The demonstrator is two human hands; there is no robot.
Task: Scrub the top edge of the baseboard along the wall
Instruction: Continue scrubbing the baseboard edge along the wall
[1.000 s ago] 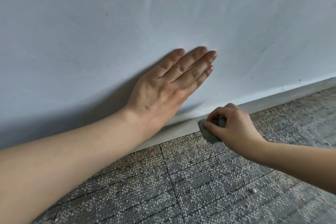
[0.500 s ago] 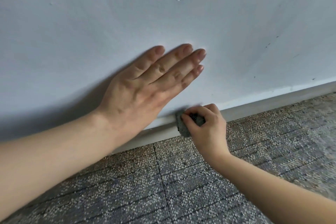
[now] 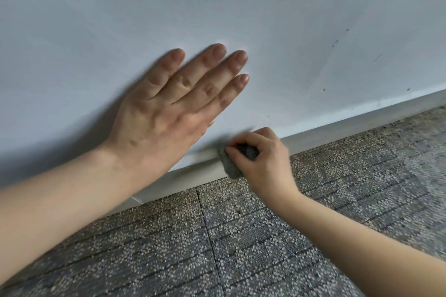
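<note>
Grey and coarse-looking, the scouring pad [image 3: 231, 167] is pressed against the baseboard [image 3: 337, 134]. It sits partly on the narrow top edge and partly draped down the front face. The pad appears light and pliable, bending to the corner, so it should wrap the ledge easily. It is probably best held from behind with fingertips on top and the thumb below. The baseboard itself is a stiff, fixed pale strip. Its painted skin may scuff under hard rubbing, so moderate pressure seems wise.

The right hand [image 3: 263, 159] grips the pad, its fingers curled over the pad's upper part with the knuckles toward the wall [image 3: 289, 31]. The right forearm reaches in from below the baseboard, across the speckled carpet [image 3: 241, 236].

Just above the baseboard, beside the pad, the left hand [image 3: 169, 113] lies flat on the wall and holds nothing. Its fingers are straight and slightly apart, pointing up and away from the strip. The heel of this hand sits close over the top edge, and the forearm crosses in front of the baseboard, hiding a stretch of it. The hand looks like a brace for balance.
</note>
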